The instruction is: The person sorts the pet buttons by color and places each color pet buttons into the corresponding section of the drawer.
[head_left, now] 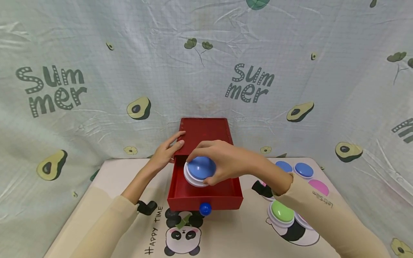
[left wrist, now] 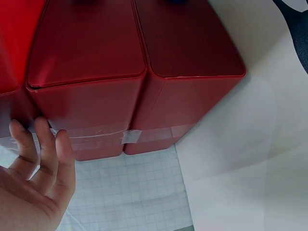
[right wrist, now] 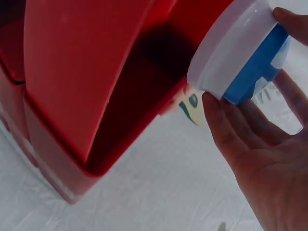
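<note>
My right hand (head_left: 226,159) grips a round blue push button (head_left: 201,167) with a white base, fingers on one side and thumb on the other. It holds the button over the pulled-out drawer (head_left: 222,203) of a red cabinet (head_left: 206,130). In the right wrist view, the white base (right wrist: 231,48) faces the red drawer and the fingertips lie along its rim. My left hand (head_left: 165,154) rests at the cabinet's left side with fingers extended. The left wrist view shows these fingers (left wrist: 45,144) against the red side wall, near a strip of clear tape.
A blue knob (head_left: 205,209) sticks out from the drawer front. On the right of the table stand more buttons: a green one (head_left: 282,211), a pink one (head_left: 318,187) and blue ones (head_left: 304,170), partly behind my right forearm. A printed cloth (head_left: 206,79) hangs behind the cabinet.
</note>
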Demonstrator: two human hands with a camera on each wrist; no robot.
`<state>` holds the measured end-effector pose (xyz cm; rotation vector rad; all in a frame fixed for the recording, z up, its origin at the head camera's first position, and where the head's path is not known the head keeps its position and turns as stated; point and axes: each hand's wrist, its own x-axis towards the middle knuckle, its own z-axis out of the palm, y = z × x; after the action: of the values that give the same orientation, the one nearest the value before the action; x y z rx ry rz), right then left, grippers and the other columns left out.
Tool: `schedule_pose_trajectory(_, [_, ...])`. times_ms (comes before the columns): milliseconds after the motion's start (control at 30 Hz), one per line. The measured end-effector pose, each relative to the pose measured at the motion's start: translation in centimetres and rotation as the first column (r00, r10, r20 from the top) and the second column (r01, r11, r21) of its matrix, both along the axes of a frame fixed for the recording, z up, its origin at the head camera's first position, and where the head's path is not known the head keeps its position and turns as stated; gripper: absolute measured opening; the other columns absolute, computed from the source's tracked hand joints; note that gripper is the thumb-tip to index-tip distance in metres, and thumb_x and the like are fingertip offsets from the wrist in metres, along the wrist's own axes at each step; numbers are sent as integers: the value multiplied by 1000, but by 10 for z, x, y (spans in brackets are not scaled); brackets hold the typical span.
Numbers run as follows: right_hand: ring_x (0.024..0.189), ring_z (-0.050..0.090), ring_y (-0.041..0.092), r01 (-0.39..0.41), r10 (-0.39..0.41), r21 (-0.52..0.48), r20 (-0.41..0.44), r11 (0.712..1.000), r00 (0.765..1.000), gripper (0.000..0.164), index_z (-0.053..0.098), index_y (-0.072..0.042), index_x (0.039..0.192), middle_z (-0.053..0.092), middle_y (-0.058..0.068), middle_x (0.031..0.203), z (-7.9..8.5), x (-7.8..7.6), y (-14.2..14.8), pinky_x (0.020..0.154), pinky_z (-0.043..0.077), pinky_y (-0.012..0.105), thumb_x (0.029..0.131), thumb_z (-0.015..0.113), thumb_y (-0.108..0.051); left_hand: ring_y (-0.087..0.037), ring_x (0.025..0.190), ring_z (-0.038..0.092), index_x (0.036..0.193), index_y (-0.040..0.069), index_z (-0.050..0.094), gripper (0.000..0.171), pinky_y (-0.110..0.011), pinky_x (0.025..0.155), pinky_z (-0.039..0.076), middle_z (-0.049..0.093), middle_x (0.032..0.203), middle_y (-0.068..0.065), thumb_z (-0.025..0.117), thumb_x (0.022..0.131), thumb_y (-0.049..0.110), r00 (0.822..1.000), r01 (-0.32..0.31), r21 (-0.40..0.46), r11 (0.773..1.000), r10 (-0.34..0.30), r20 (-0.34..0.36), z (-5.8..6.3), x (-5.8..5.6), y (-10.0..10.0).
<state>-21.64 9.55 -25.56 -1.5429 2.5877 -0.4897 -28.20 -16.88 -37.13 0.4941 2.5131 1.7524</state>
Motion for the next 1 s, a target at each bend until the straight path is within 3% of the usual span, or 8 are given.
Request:
schedule_pose_trajectory(233, [126,56,18,-34,33,118,14,992,999,61,63,-28,135,60,-1,139,-3,-4,-14,96,57,33,79,86,-32,-19,91,74,160,31,38,56,-40,76,64,66,132,-25,50,107,41,1000,0,1,1000,0,2,0,0,0])
schedule_pose_trajectory(533, [127,55,16,-73,68,182,33,981,997,63,63,-29,136,61,-2,138,-3,-10,-25,98,56,34,78,87,-33,-16,90,72,160,32,38,55,-31,72,61,66,133,-24,50,107,42,1000,-6,3,1000,6,0,-1,0,-2])
schedule_pose_trajectory(800, [128,56,16,-97,87,246,51,964,995,63,63,-30,136,62,-3,138,-7,-14,-34,101,55,37,78,87,-37,-17,97,70,159,34,39,56,-37,74,62,63,139,-21,51,106,45,1000,-14,-13,1000,14,-1,-2,0,-1])
schedule_pose_trajectory(1000, [127,55,13,-143,126,294,75,945,989,61,65,-31,133,63,-5,137,-10,-17,-40,98,56,31,78,88,-36,-20,97,73,160,34,38,57,-42,77,62,65,137,-23,50,106,45,1000,-6,-7,1000,6,9,-1,-1,-1])
